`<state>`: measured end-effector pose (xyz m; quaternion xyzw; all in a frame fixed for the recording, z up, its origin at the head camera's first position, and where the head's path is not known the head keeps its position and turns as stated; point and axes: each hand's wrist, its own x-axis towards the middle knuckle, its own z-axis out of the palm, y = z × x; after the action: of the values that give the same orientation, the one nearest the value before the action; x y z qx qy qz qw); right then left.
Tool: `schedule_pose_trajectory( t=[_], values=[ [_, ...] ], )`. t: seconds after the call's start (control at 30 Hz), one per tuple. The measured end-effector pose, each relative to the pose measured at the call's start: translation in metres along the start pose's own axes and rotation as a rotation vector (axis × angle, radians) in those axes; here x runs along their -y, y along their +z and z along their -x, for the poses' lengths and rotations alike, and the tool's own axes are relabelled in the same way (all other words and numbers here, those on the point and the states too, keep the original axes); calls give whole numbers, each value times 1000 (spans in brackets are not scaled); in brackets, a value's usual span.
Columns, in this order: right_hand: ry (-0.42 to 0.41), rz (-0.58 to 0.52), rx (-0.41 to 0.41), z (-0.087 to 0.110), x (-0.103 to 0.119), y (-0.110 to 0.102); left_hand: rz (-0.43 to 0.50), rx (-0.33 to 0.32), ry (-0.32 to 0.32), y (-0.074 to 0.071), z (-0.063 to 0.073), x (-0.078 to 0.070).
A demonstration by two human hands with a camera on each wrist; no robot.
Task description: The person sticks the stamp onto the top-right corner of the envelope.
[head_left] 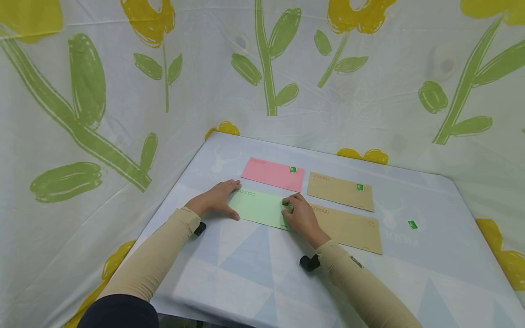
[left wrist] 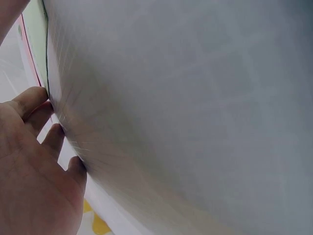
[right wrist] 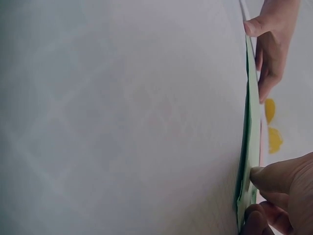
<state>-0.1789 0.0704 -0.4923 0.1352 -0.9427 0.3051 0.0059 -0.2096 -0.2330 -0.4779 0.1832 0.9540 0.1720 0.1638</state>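
A pale green envelope lies on the table between both hands. My left hand rests at its left end with fingers and thumb spread, the thumb by the lower edge. My right hand is over the envelope's upper right part, thumb and index finger curled around a small green stamp, partly hidden by the fingers. In the right wrist view, the right thumb touches the envelope, seen nearly edge-on. The left wrist view shows the left hand with its fingertips down on the table.
Behind lies a pink envelope with a green stamp. To the right are a stamped brown envelope and a brown envelope showing no stamp, partly behind the right hand. A loose green stamp lies farther right. Flower-printed curtains surround the table.
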Motion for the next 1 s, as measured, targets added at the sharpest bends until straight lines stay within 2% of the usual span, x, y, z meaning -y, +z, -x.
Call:
schedule_pose_trajectory(
  t=[0.47,0.87,1.0],
  values=[
    [10,-10,-4,0,-1,0,10,2,-7,-1,1,-4],
    [32,-23,-7,1,0,-6,-46,-9,54,-1,-1,-2],
    [23,-31,-14,1,0,-7,-51,3,50,-3,-1,-6]
  ],
)
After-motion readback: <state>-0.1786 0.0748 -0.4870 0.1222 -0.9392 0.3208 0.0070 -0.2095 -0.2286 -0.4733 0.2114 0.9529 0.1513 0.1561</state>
